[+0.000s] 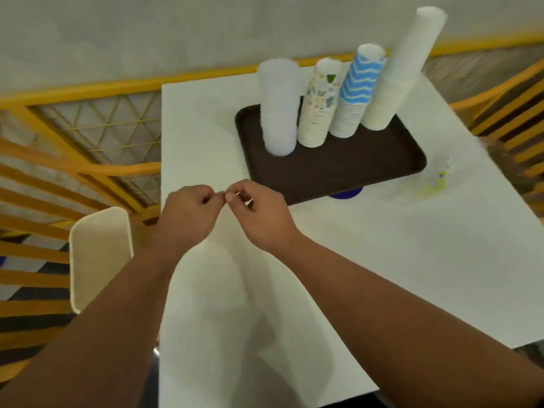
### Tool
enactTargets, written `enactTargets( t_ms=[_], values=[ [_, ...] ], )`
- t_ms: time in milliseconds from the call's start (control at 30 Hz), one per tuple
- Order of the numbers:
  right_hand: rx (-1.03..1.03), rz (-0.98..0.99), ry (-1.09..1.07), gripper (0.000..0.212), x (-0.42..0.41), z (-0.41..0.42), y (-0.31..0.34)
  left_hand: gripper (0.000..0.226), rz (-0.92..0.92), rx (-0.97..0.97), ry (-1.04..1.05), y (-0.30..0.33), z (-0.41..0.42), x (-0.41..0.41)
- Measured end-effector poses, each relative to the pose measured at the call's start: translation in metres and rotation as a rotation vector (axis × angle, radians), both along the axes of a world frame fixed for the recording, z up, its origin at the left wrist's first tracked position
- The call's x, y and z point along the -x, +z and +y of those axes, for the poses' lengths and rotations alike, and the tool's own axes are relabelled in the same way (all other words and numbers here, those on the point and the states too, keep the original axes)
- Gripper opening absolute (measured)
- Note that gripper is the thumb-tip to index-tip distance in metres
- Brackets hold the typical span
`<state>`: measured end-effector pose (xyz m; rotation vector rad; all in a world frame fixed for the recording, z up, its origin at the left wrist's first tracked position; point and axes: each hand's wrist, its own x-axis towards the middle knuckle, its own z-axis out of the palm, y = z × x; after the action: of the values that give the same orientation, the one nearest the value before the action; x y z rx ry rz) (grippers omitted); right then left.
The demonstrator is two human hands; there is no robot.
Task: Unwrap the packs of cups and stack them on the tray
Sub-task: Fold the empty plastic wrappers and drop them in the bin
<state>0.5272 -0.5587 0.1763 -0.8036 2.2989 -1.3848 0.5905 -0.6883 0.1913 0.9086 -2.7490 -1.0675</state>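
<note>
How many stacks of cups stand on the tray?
4, in a row along the tray's far edge: translucent stack, patterned stack, blue-striped stack, tall white stack.

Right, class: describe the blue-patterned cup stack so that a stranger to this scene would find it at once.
Start at the dark brown tray on the white table. Four upside-down cup stacks stand along its far edge; take the third from the left. This blue wavy stack alone has blue and white zigzag stripes, unlike the plain white and leaf-printed ones beside it.
</note>
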Motion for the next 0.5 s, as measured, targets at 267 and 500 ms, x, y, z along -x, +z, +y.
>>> enactTargets(
  t_ms=[267, 500],
  values=[
    [-0.237, 0.045, -0.159, 0.015, 0.108, 0.221, -0.010, 0.028, 0.001, 0.093, -0.233, -0.020, 0.196, 0.109],
    [-0.375, -0.019, -0.346, 0.016, 0.143, 0.334, -0.022, 0.044, -0.046, 0.255, -0.560, -0.048, 0.297, 0.192]
  ],
)
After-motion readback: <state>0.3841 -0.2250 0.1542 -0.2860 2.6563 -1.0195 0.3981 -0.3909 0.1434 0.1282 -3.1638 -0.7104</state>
